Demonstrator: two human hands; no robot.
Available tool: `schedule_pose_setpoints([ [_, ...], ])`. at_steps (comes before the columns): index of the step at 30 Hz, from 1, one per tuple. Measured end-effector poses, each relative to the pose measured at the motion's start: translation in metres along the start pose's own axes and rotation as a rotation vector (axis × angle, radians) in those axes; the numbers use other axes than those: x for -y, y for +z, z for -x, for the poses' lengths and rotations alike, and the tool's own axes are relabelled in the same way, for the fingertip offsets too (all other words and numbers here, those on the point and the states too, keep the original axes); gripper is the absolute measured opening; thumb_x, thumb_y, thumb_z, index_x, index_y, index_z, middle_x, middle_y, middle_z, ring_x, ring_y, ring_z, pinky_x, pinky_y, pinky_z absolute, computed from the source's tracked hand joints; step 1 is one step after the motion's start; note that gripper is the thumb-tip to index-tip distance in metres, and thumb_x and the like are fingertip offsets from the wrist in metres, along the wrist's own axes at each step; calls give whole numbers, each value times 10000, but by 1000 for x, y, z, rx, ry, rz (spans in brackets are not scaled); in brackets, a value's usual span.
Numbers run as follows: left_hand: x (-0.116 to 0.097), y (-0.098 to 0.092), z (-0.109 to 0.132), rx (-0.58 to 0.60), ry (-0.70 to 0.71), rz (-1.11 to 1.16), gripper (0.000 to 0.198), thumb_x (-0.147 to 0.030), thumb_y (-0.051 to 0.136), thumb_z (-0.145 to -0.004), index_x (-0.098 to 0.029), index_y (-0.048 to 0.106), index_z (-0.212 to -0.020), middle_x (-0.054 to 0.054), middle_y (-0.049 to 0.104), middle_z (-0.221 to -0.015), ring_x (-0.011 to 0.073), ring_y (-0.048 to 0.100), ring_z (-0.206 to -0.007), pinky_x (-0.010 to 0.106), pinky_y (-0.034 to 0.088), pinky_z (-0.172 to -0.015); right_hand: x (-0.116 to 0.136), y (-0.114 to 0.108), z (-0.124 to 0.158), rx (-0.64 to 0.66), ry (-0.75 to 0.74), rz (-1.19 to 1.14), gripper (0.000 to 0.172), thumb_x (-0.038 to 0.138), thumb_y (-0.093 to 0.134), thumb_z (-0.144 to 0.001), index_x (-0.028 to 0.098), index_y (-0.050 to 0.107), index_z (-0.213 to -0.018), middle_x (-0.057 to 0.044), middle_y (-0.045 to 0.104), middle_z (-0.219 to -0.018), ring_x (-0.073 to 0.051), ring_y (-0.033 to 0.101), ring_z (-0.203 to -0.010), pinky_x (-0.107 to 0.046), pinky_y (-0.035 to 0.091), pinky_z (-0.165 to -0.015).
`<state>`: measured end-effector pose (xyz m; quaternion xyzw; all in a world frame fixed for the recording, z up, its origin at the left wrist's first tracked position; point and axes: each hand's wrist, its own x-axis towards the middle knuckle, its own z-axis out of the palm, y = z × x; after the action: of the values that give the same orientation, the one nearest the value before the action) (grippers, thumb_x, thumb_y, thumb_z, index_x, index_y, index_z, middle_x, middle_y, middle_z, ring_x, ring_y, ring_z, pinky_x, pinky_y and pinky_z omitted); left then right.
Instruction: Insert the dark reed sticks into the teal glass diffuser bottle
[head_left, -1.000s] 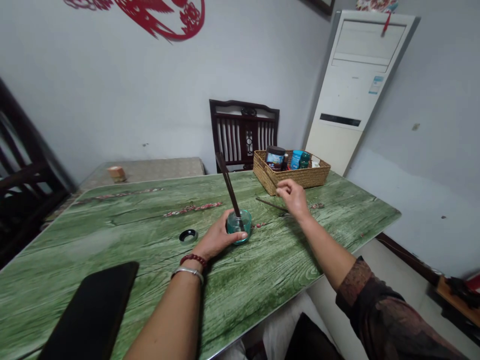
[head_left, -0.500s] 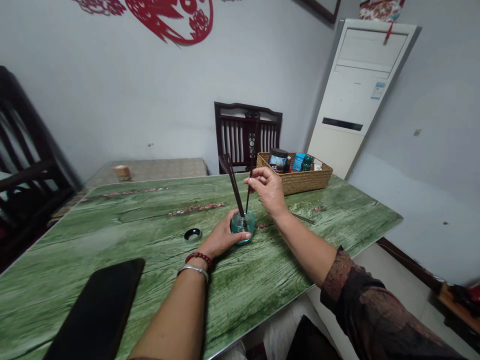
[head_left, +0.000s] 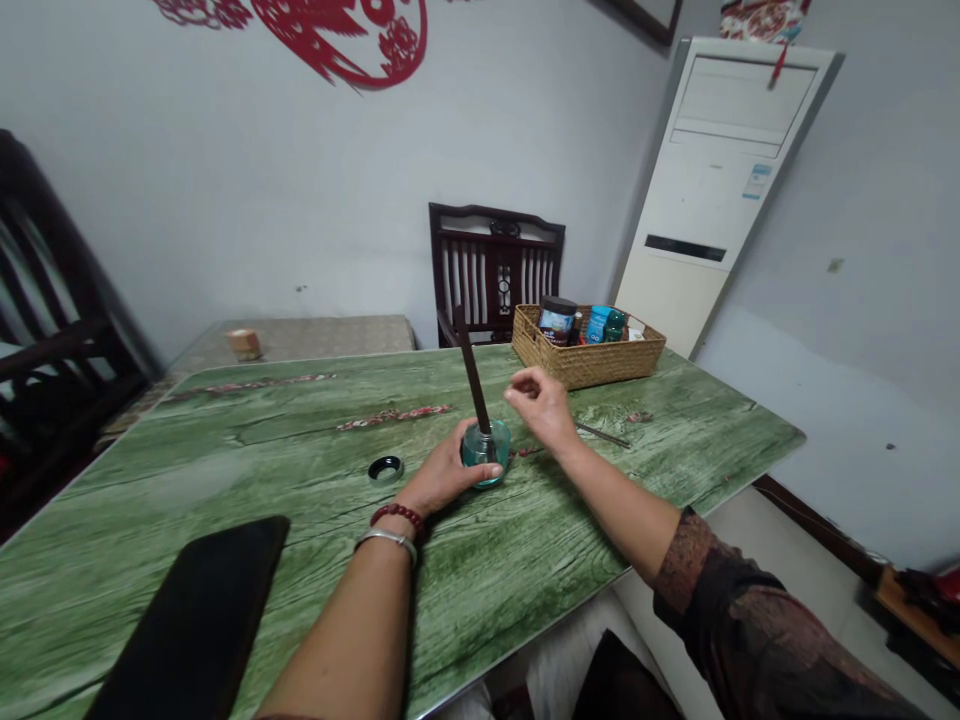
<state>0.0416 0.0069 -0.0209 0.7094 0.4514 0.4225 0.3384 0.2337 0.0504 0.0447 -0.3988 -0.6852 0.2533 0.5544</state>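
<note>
My left hand (head_left: 448,468) is wrapped round a small glass bottle (head_left: 495,442) of blue-green liquid standing on the green table. Dark reed sticks (head_left: 474,375) rise from the bottle's neck in a tight bundle, leaning left. To the right of the bottle and a little above the tabletop is my right hand (head_left: 541,405), its fingers curled with the fingertips near each other; nothing shows between them. Near its wrist, thin dark sticks (head_left: 604,435) lie on the table. A black ring-shaped cap (head_left: 385,469) rests left of the bottle.
A wicker basket (head_left: 611,367) with jars and bottles stands at the table's back right. A long black object (head_left: 199,610) lies at the front left. Behind the table (head_left: 300,440) are a dark wooden chair (head_left: 499,260) and a small orange box (head_left: 244,345).
My right hand has let go of a stick and moved slightly right and down. That stick now leans with the others in the bottle. My left hand has stayed on the bottle.
</note>
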Motion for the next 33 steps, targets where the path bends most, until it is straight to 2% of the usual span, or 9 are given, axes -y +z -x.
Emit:
schedule_pose_setpoints([
  [3, -1, -1, 0, 0, -17, -6, 865, -555, 873, -631, -183, 556, -1345, 156, 719, -1310, 378, 667, -1245, 532, 485, -1119, -20, -39, -2, -140, 1, 234, 104, 301, 639, -841, 213, 687, -866, -14, 718, -818, -186, 643, -753, -303, 515, -780],
  [6, -2, -1, 1, -15, -23, -18, 855, -546, 876, -621, -197, 572, -1340, 147, 724, -1314, 381, 668, -1251, 545, 479, -1132, -48, -71, 3, -221, 41, 509, 157, 212, 567, -883, 192, 718, -843, -63, 738, -885, -204, 656, -839, -305, 491, -851],
  [9, -2, -1, 1, -29, -22, -25, 848, -546, 877, -615, -201, 588, -1334, 141, 729, -1306, 378, 678, -1239, 546, 488, -1127, -73, -85, 16, -117, 111, 775, 215, 187, 571, -927, 183, 786, -927, -100, 753, -961, -224, 667, -933, -302, 468, -888],
  [13, -2, -2, 1, -17, -30, -51, 847, -560, 862, -638, -197, 578, -1348, 141, 730, -1303, 374, 682, -1231, 546, 498, -1117, -86, -87, 26, 108, 171, 977, 264, 200, 591, -977, 222, 833, -1080, -110, 763, -1068, -228, 669, -1036, -286, 451, -914],
  [19, -7, -3, 1, -4, -49, -71, 839, -545, 848, -658, -191, 555, -1359, 141, 727, -1303, 364, 677, -1235, 541, 488, -1128, -77, -86, 26, 269, 194, 1120, 279, 258, 611, -997, 253, 832, -1166, -134, 750, -1165, -268, 649, -1134, -319, 443, -930],
  [26, -10, -4, 3, 15, -48, -53, 803, -529, 845, -674, -212, 549, -1349, 122, 739, -1271, 353, 687, -1210, 539, 494, -1111, -71, -83, 30, 262, 160, 1124, 282, 285, 614, -1002, 233, 821, -1187, -146, 745, -1145, -268, 657, -1113, -326, 448, -919],
  [33, -11, -4, 3, -2, -62, -62, 844, -551, 856, -645, -189, 555, -1346, 148, 718, -1309, 372, 669, -1237, 540, 491, -1114, -69, -80, 30, 298, 133, 1093, 231, 310, 670, -976, 221, 826, -1120, -135, 759, -1129, -257, 675, -1092, -311, 454, -913],
])
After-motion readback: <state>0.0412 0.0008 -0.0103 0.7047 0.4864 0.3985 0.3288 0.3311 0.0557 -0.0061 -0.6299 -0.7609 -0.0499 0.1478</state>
